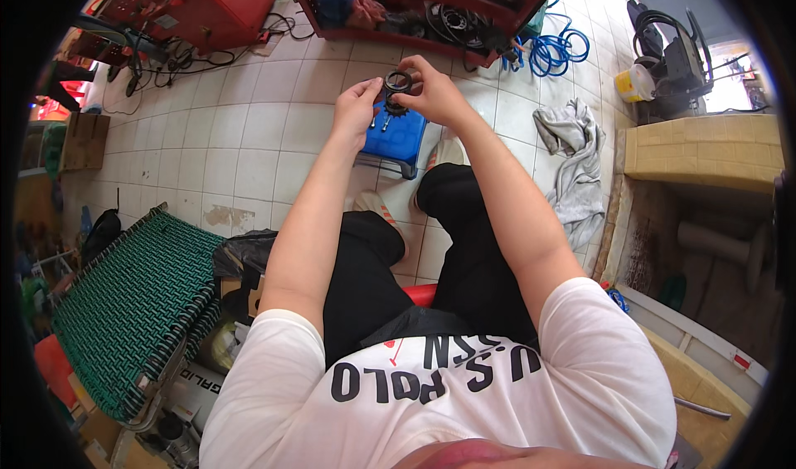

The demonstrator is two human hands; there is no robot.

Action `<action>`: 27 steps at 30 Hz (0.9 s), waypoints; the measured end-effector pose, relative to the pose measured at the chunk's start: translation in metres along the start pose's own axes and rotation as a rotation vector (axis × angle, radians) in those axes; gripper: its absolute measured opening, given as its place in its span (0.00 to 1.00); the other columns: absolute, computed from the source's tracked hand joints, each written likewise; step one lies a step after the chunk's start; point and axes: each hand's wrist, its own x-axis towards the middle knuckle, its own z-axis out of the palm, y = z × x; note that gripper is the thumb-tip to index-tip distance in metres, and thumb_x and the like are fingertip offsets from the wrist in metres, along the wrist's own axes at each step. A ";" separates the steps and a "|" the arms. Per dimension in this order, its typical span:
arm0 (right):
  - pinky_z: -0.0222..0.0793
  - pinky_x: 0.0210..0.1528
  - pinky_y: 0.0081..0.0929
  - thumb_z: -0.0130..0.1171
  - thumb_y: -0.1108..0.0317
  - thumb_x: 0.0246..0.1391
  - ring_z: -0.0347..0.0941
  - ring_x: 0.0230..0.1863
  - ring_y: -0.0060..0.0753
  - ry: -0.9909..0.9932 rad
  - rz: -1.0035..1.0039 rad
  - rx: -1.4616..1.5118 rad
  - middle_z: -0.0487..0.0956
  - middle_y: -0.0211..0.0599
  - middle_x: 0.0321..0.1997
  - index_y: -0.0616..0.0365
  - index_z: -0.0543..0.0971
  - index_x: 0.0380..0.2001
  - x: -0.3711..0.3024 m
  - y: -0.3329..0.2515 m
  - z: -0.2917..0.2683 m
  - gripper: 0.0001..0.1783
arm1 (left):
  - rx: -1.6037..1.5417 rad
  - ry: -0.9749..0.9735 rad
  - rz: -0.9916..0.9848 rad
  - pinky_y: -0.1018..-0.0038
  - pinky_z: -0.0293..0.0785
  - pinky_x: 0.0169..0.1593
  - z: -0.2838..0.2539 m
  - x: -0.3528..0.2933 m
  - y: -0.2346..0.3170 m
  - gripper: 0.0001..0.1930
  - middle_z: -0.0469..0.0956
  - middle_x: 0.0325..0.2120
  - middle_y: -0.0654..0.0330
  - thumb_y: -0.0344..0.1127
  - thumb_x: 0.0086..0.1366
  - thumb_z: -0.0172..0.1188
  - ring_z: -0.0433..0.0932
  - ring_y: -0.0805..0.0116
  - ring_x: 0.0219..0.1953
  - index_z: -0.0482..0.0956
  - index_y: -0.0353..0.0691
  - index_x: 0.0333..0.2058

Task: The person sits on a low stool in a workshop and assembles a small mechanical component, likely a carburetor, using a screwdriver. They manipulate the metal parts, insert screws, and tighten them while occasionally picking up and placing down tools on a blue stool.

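White shirt (473, 407) nearest, our right hand (435, 96) grips a dark ring (389, 82) over the blue stool (398, 143); whether our pinched left hand (356, 104) holds anything, we cannot tell. 2 metal pieces (385, 124) lying loose there suggest work remains.

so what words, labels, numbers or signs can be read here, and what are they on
White T-shirt: large dark lettering, readable though upside down from here; I won't copy it out
White panel at lower left: dark lettering, partly readable, also not copied
White bucket: print on its yellow label, too small to read
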 end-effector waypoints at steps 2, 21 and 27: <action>0.78 0.48 0.37 0.74 0.60 0.48 0.83 0.45 0.44 0.010 -0.023 -0.077 0.86 0.45 0.44 0.53 0.79 0.52 -0.004 -0.009 -0.002 0.28 | -0.025 -0.021 0.031 0.76 0.69 0.44 0.003 -0.002 0.002 0.12 0.84 0.39 0.70 0.44 0.72 0.63 0.78 0.79 0.42 0.84 0.45 0.47; 0.77 0.53 0.39 0.70 0.59 0.47 0.82 0.46 0.48 0.020 -0.128 -0.250 0.86 0.45 0.43 0.51 0.86 0.46 -0.006 -0.017 -0.003 0.21 | -0.087 -0.023 0.053 0.76 0.72 0.43 0.002 0.002 0.002 0.09 0.82 0.38 0.68 0.32 0.70 0.61 0.78 0.77 0.41 0.81 0.44 0.47; 0.77 0.52 0.40 0.70 0.59 0.46 0.82 0.46 0.49 0.028 -0.122 -0.249 0.86 0.45 0.42 0.52 0.85 0.45 -0.006 -0.018 -0.002 0.20 | -0.090 -0.024 0.043 0.77 0.72 0.42 0.002 0.002 0.001 0.08 0.81 0.37 0.67 0.32 0.70 0.60 0.78 0.77 0.40 0.81 0.44 0.46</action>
